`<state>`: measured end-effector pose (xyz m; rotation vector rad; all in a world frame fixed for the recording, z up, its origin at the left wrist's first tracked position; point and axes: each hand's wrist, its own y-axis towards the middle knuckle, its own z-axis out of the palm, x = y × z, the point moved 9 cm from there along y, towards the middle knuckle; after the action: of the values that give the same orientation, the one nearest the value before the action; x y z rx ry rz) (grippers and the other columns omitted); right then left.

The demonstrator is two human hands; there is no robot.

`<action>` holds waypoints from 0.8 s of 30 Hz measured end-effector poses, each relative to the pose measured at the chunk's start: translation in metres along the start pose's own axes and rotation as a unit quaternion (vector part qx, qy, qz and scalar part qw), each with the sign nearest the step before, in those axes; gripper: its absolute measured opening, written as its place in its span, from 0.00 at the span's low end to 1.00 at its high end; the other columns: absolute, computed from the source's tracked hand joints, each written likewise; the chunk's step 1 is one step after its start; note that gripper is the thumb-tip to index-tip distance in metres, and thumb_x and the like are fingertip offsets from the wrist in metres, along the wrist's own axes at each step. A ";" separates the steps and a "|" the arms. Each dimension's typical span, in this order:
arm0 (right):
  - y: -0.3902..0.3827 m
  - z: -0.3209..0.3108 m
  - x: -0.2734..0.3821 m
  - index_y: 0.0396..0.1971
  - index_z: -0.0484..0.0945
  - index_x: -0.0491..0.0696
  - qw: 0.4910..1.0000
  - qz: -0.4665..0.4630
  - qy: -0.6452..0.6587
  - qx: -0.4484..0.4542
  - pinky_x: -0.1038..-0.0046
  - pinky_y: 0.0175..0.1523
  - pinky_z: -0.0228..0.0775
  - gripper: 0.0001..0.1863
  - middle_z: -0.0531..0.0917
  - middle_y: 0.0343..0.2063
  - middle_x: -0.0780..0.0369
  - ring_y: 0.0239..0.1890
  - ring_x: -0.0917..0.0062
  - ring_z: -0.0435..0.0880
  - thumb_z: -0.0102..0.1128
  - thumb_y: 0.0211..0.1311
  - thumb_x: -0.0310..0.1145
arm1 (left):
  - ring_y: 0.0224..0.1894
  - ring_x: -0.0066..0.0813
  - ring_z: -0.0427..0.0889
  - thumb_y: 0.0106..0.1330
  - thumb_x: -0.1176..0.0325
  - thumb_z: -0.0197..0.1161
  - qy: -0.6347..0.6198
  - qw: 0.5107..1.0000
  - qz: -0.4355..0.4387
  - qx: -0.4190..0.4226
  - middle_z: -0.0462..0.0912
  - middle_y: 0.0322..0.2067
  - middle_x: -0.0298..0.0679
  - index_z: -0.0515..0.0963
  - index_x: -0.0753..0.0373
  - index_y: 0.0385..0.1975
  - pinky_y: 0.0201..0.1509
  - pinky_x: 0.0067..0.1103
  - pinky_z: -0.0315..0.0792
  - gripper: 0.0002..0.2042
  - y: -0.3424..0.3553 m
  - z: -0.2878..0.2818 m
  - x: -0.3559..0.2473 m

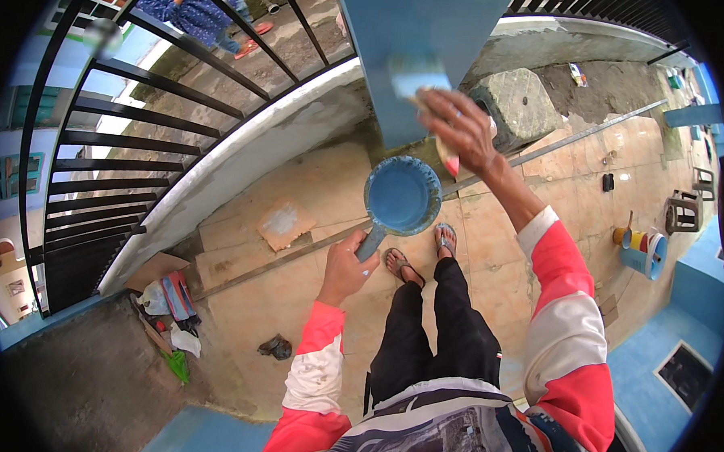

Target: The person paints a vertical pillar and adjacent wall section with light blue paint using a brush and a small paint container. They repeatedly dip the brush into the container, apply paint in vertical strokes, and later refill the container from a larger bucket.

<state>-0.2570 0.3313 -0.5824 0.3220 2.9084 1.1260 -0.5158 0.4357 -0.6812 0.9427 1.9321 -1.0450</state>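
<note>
My left hand (349, 267) is closed round the handle of a round dipper (403, 193), which has blue paint inside and smears on its rim. In my right hand (463, 133) is a paintbrush (420, 82), its pale blue bristles up against a blue pillar (406, 30). The brush and fingers are blurred by motion. A red-tipped end of the brush handle sticks out below my palm. The dipper hangs just below the foot of the pillar as I see it, over the tiled floor (492, 253).
Black railings (160, 53) on a low wall (252, 122) run along the left. A concrete block (520, 106) stands right of the pillar. Bags and litter (171, 303) lie lower left. A blue bucket (650, 255) and stool (682, 212) are right. Another person (199, 19) stands beyond the railings.
</note>
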 end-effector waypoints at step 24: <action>0.059 0.041 0.017 0.42 0.83 0.57 0.976 0.001 0.092 0.196 0.61 0.58 0.78 0.16 0.82 0.56 0.65 0.60 0.66 0.80 0.66 0.50 0.28 | 0.22 0.23 0.71 0.58 0.67 0.67 0.008 0.995 0.058 -0.075 0.75 0.19 0.42 0.78 0.70 0.35 0.28 0.26 0.68 0.12 -0.041 -0.046 0.011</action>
<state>-0.2596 0.4045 -0.5725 0.2310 3.2851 0.6008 -0.5668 0.4625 -0.6579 0.9697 1.9146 -0.8164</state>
